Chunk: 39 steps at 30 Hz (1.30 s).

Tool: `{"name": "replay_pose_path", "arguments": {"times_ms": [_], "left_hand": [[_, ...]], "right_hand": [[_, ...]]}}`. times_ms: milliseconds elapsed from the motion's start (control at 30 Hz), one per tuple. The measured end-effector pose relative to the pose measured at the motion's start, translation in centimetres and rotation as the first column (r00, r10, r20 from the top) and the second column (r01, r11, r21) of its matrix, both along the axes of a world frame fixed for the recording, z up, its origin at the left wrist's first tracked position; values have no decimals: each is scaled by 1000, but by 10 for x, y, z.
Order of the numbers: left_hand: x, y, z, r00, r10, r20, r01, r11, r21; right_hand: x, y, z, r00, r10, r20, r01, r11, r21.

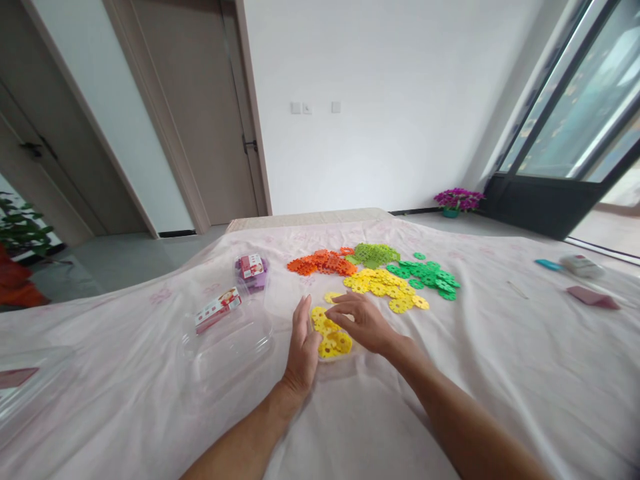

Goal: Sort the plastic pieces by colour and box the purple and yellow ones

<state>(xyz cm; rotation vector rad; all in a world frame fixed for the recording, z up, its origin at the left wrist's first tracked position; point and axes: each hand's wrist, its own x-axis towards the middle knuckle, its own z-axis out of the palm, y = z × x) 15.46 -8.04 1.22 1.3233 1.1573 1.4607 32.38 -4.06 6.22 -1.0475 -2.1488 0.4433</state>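
My left hand [302, 347] stands edge-on with straight fingers against the left side of a small clear container [334, 360] that holds several yellow flower-shaped discs [330, 333]. My right hand [361, 321] hovers over that container, palm down, fingers curled; whether a disc is under them is hidden. Just beyond lie sorted heaps on the pink cloth: a yellow heap [385, 285], an orange heap [323, 263], a light green heap [375, 253] and a dark green heap [430, 275].
A clear plastic box [227, 347] lies left of my hands with a red-and-white label [217, 309] on its lid. A clear tub with purple pieces [252, 272] stands behind it. Small items [580, 265] lie far right. A flower pot [457, 200] stands on the floor.
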Motion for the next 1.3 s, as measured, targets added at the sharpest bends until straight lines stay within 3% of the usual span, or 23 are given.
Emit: {"name": "replay_pose_path", "arguments": {"times_ms": [67, 133, 200, 267, 333, 400, 533, 633, 1000, 1300], "left_hand": [[-1, -1, 2, 1000, 10, 3, -10, 1000, -7], [-1, -1, 2, 1000, 16, 19, -16, 1000, -15], [-1, -2, 1, 999, 13, 49, -12, 1000, -20], [1, -1, 0, 996, 2, 88, 0, 1000, -17], [3, -1, 0, 993, -9, 117, 11, 1000, -15], [5, 0, 1, 992, -9, 128, 12, 1000, -26], [5, 1, 4, 993, 12, 120, -7, 999, -36], [5, 1, 5, 992, 17, 127, -13, 999, -31], [6, 0, 8, 992, 16, 123, -13, 999, -30], [7, 1, 3, 989, 23, 146, -19, 999, -27]], "right_hand": [[6, 7, -3, 991, -88, -97, 84, 995, -44], [23, 18, -8, 941, -308, -143, 307, 951, -31], [47, 32, -14, 858, -514, 15, 512, 857, 57], [73, 44, -21, 721, -658, 220, 650, 751, 115], [94, 52, -30, 583, -713, 390, 740, 664, 107], [106, 57, -38, 511, -700, 498, 778, 624, 79], [109, 59, -51, 478, -644, 597, 783, 621, 44], [103, 56, -53, 475, -658, 584, 761, 641, 103], [99, 56, -44, 552, -600, 579, 535, 787, 306], [111, 59, -40, 601, -667, 440, 656, 726, 204]]}}
